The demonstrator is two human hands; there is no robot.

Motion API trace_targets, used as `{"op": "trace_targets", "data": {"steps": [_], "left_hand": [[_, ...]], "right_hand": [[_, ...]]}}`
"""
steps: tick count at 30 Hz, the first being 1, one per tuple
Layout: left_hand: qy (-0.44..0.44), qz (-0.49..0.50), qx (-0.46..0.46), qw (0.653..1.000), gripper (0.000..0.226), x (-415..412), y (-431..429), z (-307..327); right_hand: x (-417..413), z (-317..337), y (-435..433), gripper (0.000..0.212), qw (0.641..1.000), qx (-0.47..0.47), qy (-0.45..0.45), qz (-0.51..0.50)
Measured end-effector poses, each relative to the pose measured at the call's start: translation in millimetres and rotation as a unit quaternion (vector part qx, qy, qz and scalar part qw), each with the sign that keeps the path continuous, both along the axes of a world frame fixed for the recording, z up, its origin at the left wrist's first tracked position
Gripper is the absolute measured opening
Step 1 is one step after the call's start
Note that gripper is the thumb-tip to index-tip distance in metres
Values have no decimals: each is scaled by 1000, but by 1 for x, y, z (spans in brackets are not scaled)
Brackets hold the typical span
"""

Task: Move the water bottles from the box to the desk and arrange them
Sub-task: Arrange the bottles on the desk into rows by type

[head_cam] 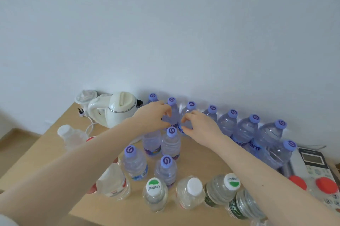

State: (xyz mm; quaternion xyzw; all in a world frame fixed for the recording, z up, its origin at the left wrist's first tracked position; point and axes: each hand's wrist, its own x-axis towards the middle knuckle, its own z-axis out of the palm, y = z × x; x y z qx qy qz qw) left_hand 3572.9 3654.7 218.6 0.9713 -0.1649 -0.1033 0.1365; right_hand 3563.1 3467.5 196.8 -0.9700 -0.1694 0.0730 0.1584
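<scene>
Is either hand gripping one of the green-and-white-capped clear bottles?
No, the left hand and the right hand each grip a purple-capped clear plastic bottle instead.

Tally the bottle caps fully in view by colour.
Purple caps: 11
White caps with a green mark: 2
Plain white caps: 2
Red caps: 2
Total: 17. Red bits beside the left arm are too hidden to count.

Arms outstretched, left hand [153,115], right hand [199,124], both curled (nearly touching)
</scene>
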Motion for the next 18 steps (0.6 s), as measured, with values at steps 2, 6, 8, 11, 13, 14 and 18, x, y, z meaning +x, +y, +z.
{"op": "trace_targets", "data": {"steps": [2, 6, 8, 11, 13, 14, 18], "left_hand": [[2, 10, 10, 1000, 32, -2, 14, -5], [24, 9, 49, 998, 36, 1, 32, -12], [44, -1, 63, 997, 35, 3, 33, -14], [56, -18, 68, 996, 29, 5, 32, -18], [53, -23, 62, 996, 26, 6, 31, -21], [54, -24, 59, 997, 26, 7, 30, -22], [63, -37, 77, 994, 34, 10, 30, -22]], "right_hand": [[0, -3, 14, 28, 999, 3, 22, 23], [1, -8, 34, 34, 997, 2, 60, 40], [2, -9, 40, 39, 996, -10, 79, 46], [3, -13, 47, 42, 994, -34, 86, 55], [3, -15, 49, 40, 994, -43, 85, 53], [4, -16, 49, 39, 994, -45, 85, 51], [7, -16, 50, 34, 995, -44, 79, 49]]}}
